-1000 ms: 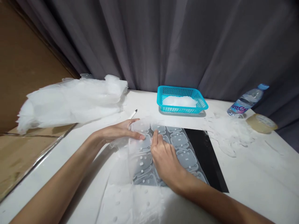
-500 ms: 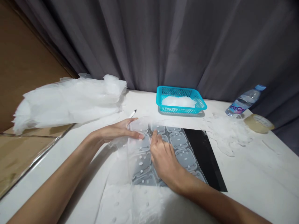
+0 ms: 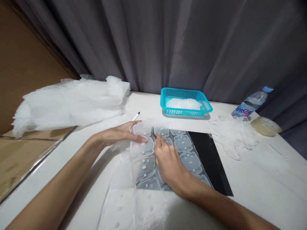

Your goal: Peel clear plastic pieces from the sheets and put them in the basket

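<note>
A translucent white sheet [image 3: 184, 150] of moulded rounded-rectangle pieces with small studs lies over a black mat [image 3: 212, 159] on the white table [image 3: 266, 185]. My left hand [image 3: 121, 134] rests on the sheet's far left corner, with thumb and fingers pinching a piece at its edge. My right hand [image 3: 169, 163] lies on the middle of the sheet, fingers curled and fingertips pressed into the seam between two pieces. More of the same thin material trails toward me [image 3: 129, 207].
A turquoise basket [image 3: 185, 110] holding white pieces stands at the back. A heap of white sheets [image 3: 69, 102] lies at left, a pen [image 3: 136, 116] beside it. Loose white scraps [image 3: 233, 134], a water bottle [image 3: 250, 105] and a tape roll [image 3: 265, 125] sit at right. Grey curtains hang behind.
Both hands stay on the sheet almost unmoved; the fingers of my right hand have shifted slightly along the seam. The view has drifted a little to the right.
</note>
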`<act>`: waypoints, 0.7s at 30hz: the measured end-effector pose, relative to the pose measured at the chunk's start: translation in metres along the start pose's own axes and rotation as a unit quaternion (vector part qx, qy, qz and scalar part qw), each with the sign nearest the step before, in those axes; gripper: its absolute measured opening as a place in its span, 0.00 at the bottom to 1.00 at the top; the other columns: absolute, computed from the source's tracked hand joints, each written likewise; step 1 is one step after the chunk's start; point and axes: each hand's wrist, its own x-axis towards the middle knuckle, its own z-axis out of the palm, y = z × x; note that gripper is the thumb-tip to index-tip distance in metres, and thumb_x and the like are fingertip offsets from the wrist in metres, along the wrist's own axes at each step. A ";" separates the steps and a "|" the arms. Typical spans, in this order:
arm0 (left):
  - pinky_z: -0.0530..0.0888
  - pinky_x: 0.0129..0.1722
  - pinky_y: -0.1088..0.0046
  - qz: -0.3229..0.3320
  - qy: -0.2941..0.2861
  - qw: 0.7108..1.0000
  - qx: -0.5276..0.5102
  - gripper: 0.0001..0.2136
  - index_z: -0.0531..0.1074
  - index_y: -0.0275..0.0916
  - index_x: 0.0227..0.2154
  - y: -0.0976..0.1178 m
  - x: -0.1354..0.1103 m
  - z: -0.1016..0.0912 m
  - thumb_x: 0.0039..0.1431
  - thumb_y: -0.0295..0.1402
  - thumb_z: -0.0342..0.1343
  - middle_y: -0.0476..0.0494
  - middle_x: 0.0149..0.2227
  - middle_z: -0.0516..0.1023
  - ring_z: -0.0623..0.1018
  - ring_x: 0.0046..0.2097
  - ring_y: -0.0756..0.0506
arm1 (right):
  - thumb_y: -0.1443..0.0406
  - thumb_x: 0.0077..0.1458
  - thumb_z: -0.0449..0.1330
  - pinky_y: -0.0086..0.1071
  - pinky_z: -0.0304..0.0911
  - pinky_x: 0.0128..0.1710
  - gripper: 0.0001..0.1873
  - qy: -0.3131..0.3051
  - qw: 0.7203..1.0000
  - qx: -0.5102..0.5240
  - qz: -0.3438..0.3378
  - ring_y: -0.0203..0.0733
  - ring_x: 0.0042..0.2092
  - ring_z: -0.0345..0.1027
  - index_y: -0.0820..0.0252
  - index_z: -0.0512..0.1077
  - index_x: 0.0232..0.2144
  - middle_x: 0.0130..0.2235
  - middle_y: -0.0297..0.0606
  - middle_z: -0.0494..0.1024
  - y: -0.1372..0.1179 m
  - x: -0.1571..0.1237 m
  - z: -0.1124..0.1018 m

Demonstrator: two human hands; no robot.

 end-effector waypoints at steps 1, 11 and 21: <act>0.77 0.49 0.66 -0.004 -0.010 1.000 -0.006 0.29 0.75 0.43 0.55 0.000 0.000 -0.001 0.50 0.43 0.73 0.41 0.50 0.83 0.80 0.54 0.34 | 0.79 0.59 0.56 0.33 0.76 0.46 0.37 -0.004 1.000 0.002 0.001 0.45 0.46 0.80 0.76 0.56 0.70 0.61 0.60 0.74 0.000 0.000 -0.002; 0.78 0.48 0.68 -0.011 0.012 0.999 -0.032 0.26 0.79 0.44 0.51 -0.001 -0.003 -0.004 0.48 0.42 0.74 0.43 0.48 0.84 0.82 0.52 0.35 | 0.76 0.60 0.58 0.33 0.77 0.41 0.36 0.034 0.999 0.002 0.009 0.46 0.42 0.80 0.80 0.57 0.68 0.53 0.58 0.78 -0.002 -0.008 -0.007; 0.78 0.52 0.65 -0.077 0.096 0.992 0.011 0.25 0.81 0.46 0.45 -0.012 -0.002 -0.009 0.41 0.45 0.75 0.45 0.48 0.85 0.80 0.55 0.32 | 0.71 0.64 0.60 0.35 0.76 0.39 0.34 0.052 0.998 0.027 -0.001 0.47 0.41 0.80 0.79 0.56 0.68 0.51 0.58 0.79 0.003 -0.019 -0.006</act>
